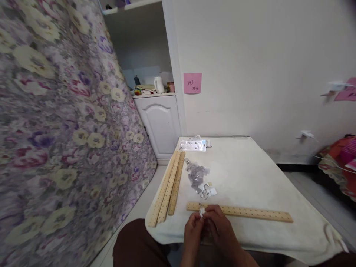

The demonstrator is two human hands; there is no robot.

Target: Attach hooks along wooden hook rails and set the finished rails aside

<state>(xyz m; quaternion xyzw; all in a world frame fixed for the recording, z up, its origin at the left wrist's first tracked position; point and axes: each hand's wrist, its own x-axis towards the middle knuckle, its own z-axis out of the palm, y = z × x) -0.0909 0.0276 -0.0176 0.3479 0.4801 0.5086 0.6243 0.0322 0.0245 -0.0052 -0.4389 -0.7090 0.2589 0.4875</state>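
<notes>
My left hand (193, 227) and my right hand (220, 224) meet at the table's front edge, fingers pinched round a small white piece (202, 211). Its exact kind is too small to make out. Just beyond the fingers lies a wooden strip with rows of holes (256, 213), placed crosswise; my right hand covers part of its near edge. Past the strip are several loose metal hooks (205, 192), beside a small clear packet (212, 191). Farther back, small grey plastic packets (197, 176) are heaped together.
Several more perforated wooden strips (169, 189) lie lengthwise along the left side of the cloth-covered table (239, 170). A clear blister pack (192, 145) rests at the far edge. A floral curtain (69, 129) hangs at left, and a white cabinet (161, 124) stands behind.
</notes>
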